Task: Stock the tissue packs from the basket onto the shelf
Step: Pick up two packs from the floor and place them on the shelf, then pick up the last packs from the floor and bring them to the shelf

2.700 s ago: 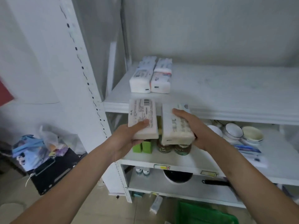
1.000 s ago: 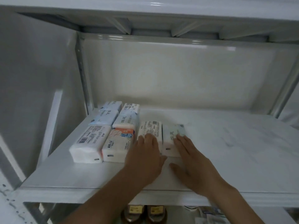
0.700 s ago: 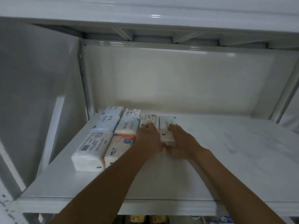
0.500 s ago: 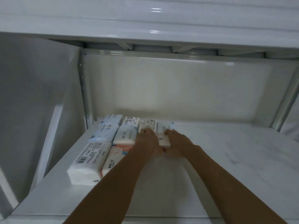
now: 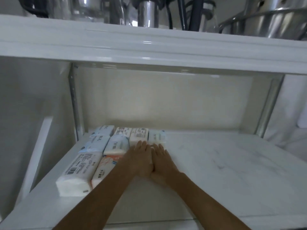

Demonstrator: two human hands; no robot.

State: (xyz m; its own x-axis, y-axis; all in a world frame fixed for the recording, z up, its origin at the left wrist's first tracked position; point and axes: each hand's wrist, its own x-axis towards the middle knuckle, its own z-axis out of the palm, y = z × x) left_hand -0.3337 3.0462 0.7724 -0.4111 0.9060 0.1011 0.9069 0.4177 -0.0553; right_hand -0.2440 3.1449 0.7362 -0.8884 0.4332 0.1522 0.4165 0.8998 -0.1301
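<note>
Several tissue packs lie in rows at the back left of the white shelf (image 5: pixel 224 171). Two packs sit side by side against the back wall: a white barcode pack (image 5: pixel 139 135) and a pale blue pack (image 5: pixel 156 136). My left hand (image 5: pixel 139 158) lies flat with its fingertips against the barcode pack's near end. My right hand (image 5: pixel 162 161) lies flat beside it, fingertips touching the pale blue pack's near end. Neither hand grips a pack. Left of them lie a long white pack (image 5: pixel 78 174) and an orange-printed pack (image 5: pixel 103 168). The basket is out of view.
The shelf board above (image 5: pixel 149 45) hangs low overhead and carries metal pots and utensils (image 5: pixel 272 19). A metal upright (image 5: pixel 74 105) stands at the back left corner, another (image 5: pixel 269 105) at the back right. The shelf surface runs bare to the right of the packs.
Both hands set two packs on the shelf and slid them back to the rear wall beside the earlier rows. The camera has tilted up, revealing the shelf above.
</note>
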